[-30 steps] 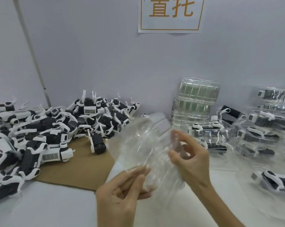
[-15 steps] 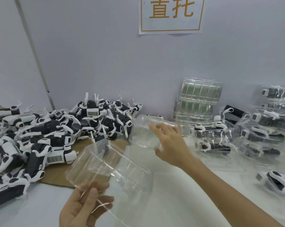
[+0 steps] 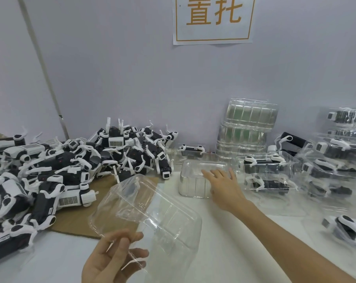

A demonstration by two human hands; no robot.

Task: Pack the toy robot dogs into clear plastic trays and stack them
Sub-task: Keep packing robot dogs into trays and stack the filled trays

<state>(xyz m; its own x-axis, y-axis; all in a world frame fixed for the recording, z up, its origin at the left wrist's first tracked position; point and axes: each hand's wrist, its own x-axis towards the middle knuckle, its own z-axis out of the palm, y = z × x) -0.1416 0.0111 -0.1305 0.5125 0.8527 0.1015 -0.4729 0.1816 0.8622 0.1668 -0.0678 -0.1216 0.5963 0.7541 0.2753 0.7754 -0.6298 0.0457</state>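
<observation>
One clear tray [image 3: 152, 211] is up off the table and tilted, its near rim pinched between the thumb and curled fingers of the left hand [image 3: 113, 256]. A second tray [image 3: 195, 182] sits on the white table [image 3: 244, 252] ahead and to the right, under the right hand [image 3: 224, 186]. That hand's fingers lie straight and spread on the tray's right end, gripping nothing. The hands are well apart.

A second ago both hands held the two trays together as one nested pair, close in front. Half a second ago the pair was split and the right hand carried its tray through the air with fingers curled on it. Now that tray is down and the fingers have straightened. The left hand's tray has hardly moved since the split.

Left of the left hand, a heap of toy robot dogs [image 3: 81, 160] lies partly on a cardboard sheet [image 3: 81, 219]. Beyond the right hand a stack of empty trays [image 3: 248, 129] stands against the wall. Just right of that hand is a packed tray [image 3: 269, 174] with dogs inside, and more packed trays [image 3: 336, 152] lie further right. A loose dog [image 3: 348, 227] lies right of the right forearm.
</observation>
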